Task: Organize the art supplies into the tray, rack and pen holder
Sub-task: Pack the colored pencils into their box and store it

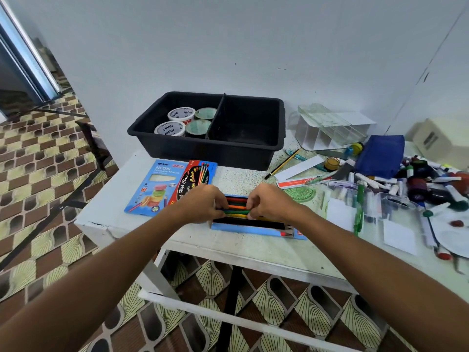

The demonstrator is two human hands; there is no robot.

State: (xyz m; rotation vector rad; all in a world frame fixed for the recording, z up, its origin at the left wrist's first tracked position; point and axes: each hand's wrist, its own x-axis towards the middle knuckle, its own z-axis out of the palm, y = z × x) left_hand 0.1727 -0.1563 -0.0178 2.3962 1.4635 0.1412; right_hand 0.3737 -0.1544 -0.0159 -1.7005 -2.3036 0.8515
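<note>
Near the table's front edge lies an open blue pencil box (pixel 250 229). A row of coloured pencils (pixel 236 206) sits in it. My left hand (pixel 203 203) and my right hand (pixel 270 202) both pinch the pencils with curled fingers, one at each end of the visible stretch. Behind them stands the black divided tray (pixel 275 123); its left compartment holds several tape rolls (pixel 181 114) and its right compartment shows nothing inside. A clear plastic rack (pixel 327 128) lies to the tray's right.
Two closed pencil packs (pixel 162 188) lie at the left of the white table (pixel 132 191). On the right are a blue pouch (pixel 379 154), a ruler (pixel 299 182), a green protractor (pixel 300 193), a pencil (pixel 283 163), clear holders (pixel 380 207) and a heap of markers (pixel 429 184).
</note>
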